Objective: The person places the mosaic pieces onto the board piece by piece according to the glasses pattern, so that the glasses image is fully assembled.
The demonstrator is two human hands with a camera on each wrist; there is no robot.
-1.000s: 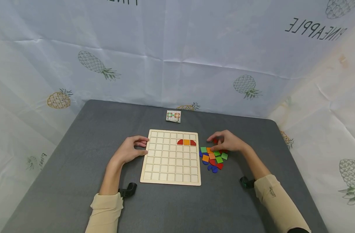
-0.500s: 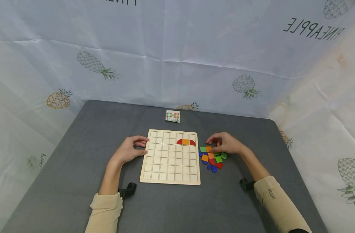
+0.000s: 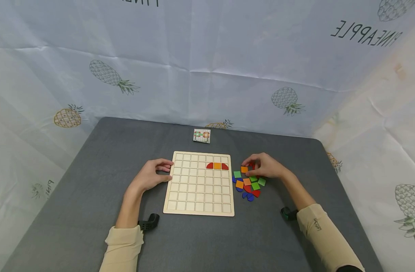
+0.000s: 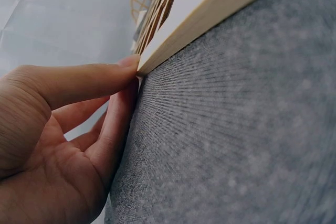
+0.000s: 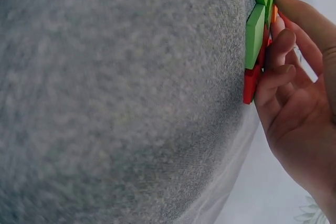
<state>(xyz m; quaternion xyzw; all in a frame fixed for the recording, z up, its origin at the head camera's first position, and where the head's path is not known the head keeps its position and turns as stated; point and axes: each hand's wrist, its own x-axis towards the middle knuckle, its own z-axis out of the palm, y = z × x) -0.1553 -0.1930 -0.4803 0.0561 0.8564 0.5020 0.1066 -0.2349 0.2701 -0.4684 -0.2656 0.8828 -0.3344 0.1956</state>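
Observation:
A pale wooden grid board (image 3: 195,186) lies on the dark grey table. Along its upper right cells sit an orange square tile (image 3: 217,166) and two curved red tiles, one on each side of it. My left hand (image 3: 151,174) rests thumb tip and fingertips against the board's left edge; the left wrist view has the thumb (image 4: 94,81) stretched to the edge. My right hand (image 3: 268,166) pinches another orange square tile (image 3: 244,169) between thumb and forefinger, over the far side of a loose tile pile. Its other fingers curl close to red tiles (image 5: 252,83).
Beside the board's right edge lie green tiles (image 3: 255,186), orange ones (image 3: 239,184), red ones (image 3: 256,193) and blue ones (image 3: 250,197), partly overlapping. A small printed pattern card (image 3: 202,136) stands beyond the board. Behind the table hangs a pineapple-print cloth (image 3: 180,98).
My right hand has taken hold of an orange square tile and shifted it slightly away from the pile, toward the back. My left hand and the board hold their places.

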